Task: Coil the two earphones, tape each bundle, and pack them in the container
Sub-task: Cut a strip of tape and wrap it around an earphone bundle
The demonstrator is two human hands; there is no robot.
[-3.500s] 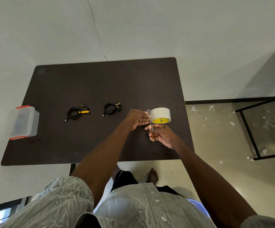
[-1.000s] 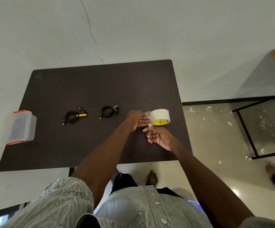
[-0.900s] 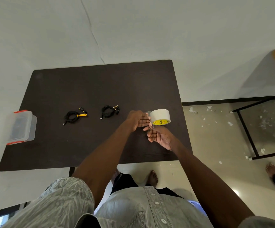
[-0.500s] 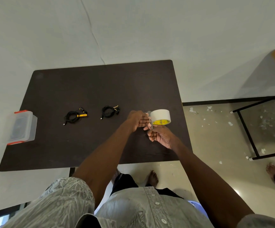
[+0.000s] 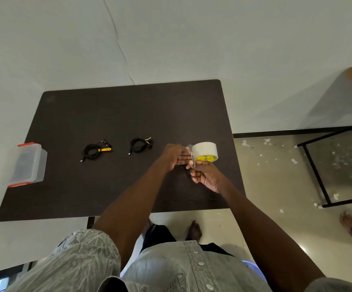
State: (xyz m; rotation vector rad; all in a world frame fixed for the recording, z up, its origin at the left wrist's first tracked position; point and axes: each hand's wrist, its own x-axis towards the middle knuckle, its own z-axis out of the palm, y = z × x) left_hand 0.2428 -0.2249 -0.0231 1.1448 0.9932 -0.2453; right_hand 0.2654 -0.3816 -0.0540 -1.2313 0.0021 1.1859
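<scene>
Little has shifted over the past half second: both hands stay together at the tape roll [image 5: 205, 151], the view barely drifting. At the right side of the dark, matte table [image 5: 111, 114], the right hand [image 5: 205, 175] pinches a thin strip of tape [image 5: 192, 160] between thumb and fingertips, just near of the roll. Against the roll's left edge, the left hand [image 5: 176, 155] lies with fingers extended and close together; whether it clasps the roll cannot be told. The roll is a wide, pale cylinder standing on edge, its inner core printed yellow.

Left of the hands, well apart from them, two black earphone bundles lie on the tabletop. Closest is the right earphone coil [image 5: 139, 144], a loose loop with pale tips showing at its far side. Farther left sits the left earphone coil [image 5: 95, 149], carrying a yellow inline piece and a plug trailing toward the near side. At the table's left edge rests the container [image 5: 28, 164], a clear rectangular plastic box with red clips, overhanging the rim slightly. Scraps of white paper speckle the glossy floor [image 5: 276, 169] to the right.
</scene>
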